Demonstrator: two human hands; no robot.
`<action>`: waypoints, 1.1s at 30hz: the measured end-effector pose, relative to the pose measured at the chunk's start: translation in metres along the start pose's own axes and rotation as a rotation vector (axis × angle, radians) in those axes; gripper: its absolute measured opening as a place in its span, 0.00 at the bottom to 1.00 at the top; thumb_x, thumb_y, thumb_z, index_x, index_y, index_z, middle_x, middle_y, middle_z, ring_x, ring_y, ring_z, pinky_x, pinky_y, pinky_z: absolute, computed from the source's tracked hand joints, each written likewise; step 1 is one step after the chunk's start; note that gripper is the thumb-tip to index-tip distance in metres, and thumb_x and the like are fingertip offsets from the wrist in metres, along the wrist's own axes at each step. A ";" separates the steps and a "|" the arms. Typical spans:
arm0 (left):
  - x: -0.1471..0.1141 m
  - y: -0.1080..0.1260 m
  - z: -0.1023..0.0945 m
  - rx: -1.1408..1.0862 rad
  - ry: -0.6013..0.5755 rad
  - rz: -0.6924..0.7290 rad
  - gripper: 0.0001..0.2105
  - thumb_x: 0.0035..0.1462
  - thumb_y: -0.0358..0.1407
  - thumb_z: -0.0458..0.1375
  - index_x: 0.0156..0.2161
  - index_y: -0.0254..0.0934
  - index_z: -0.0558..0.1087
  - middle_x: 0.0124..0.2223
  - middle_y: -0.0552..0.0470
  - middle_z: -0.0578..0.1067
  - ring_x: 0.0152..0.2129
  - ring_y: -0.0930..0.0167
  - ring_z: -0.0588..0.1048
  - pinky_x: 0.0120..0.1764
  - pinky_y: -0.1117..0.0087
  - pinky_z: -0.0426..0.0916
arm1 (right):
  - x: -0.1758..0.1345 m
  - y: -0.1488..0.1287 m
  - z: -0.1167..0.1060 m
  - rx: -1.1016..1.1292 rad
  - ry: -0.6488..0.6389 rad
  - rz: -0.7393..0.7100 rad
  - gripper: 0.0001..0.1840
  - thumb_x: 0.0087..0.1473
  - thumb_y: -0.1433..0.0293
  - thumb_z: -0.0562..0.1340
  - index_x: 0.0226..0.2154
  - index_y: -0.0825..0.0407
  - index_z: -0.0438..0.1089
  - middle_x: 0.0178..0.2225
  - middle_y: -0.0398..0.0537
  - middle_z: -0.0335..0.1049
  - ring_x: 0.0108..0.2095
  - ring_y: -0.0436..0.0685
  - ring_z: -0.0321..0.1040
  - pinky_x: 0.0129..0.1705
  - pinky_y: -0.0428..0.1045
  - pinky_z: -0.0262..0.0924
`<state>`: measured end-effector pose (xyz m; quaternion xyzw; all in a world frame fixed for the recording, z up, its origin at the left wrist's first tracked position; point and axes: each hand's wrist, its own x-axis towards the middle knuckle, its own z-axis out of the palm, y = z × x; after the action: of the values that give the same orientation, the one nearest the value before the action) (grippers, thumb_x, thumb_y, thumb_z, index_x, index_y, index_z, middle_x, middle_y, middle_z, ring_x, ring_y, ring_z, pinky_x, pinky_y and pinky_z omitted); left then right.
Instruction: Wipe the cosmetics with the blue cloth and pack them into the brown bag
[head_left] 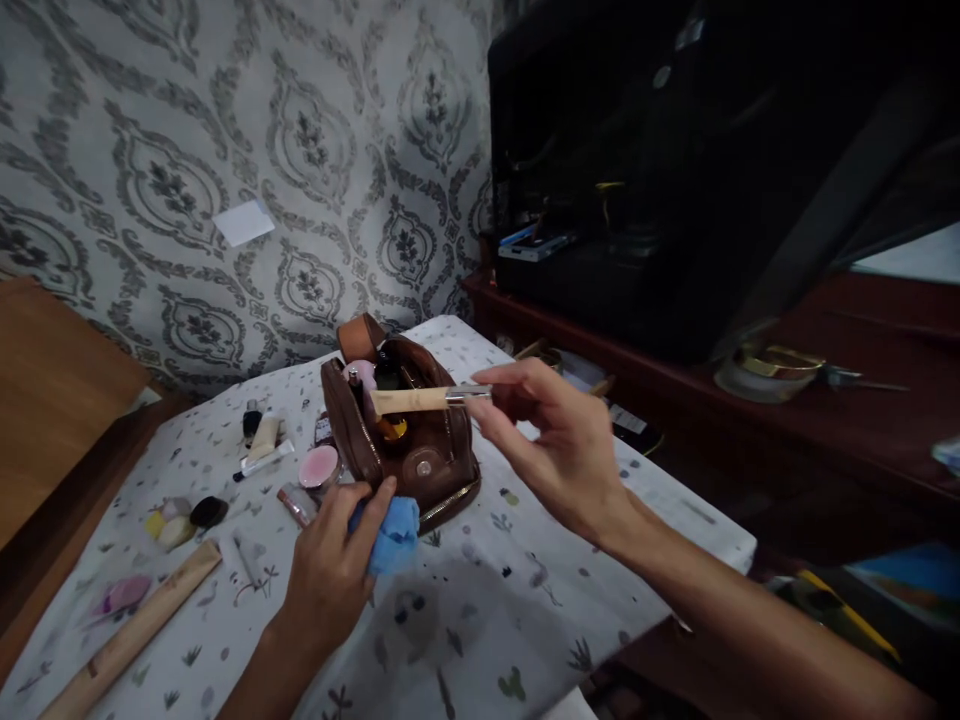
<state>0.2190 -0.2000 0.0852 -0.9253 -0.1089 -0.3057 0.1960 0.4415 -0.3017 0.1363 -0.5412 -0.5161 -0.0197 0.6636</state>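
Observation:
My right hand [559, 435] pinches a slim beige cosmetic tube [411, 402] by its silver cap, holding it level above the bag. Below it stands an unzipped brown cosmetic bag [351, 430] with several items inside, among them something pink and an amber-coloured piece. My left hand [334, 555] is closed on a crumpled blue cloth [396, 535] at the bag's front edge. Just left of the bag lie a round pink compact [319, 467] and a small pinkish tube [297, 505].
Farther left on the patterned tablecloth [480, 640] are a cream tube [265, 437], a dark bottle [252, 418], several sponges [176, 525] and a long wooden stick [142, 630]. A dark red shelf [847, 380] with a large black screen [637, 200] borders the right side.

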 end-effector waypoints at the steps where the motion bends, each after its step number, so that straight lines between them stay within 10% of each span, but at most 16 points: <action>1: -0.001 0.000 0.000 -0.015 0.007 0.003 0.24 0.55 0.19 0.49 0.57 0.30 0.67 0.42 0.41 0.69 0.38 0.63 0.70 0.32 0.69 0.66 | 0.006 0.002 0.004 -0.027 -0.053 -0.037 0.06 0.58 0.68 0.62 0.38 0.52 0.69 0.24 0.40 0.68 0.24 0.48 0.64 0.28 0.44 0.59; 14: 0.002 -0.002 0.002 -0.052 0.015 0.008 0.28 0.60 0.24 0.53 0.65 0.37 0.59 0.43 0.42 0.69 0.39 0.63 0.71 0.40 0.66 0.68 | 0.068 0.027 0.085 -0.482 -0.640 -0.151 0.09 0.61 0.68 0.57 0.42 0.55 0.68 0.36 0.52 0.75 0.35 0.58 0.72 0.32 0.47 0.55; 33: -0.002 -0.003 0.005 -0.040 0.014 0.005 0.32 0.58 0.23 0.51 0.68 0.38 0.55 0.43 0.42 0.70 0.39 0.63 0.71 0.39 0.66 0.68 | 0.073 0.035 0.128 -0.550 -0.807 0.007 0.14 0.53 0.82 0.55 0.42 0.60 0.70 0.46 0.65 0.74 0.46 0.64 0.75 0.40 0.50 0.68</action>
<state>0.2189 -0.1954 0.0815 -0.9273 -0.0989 -0.3137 0.1790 0.4107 -0.1543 0.1481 -0.6628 -0.7058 0.0583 0.2431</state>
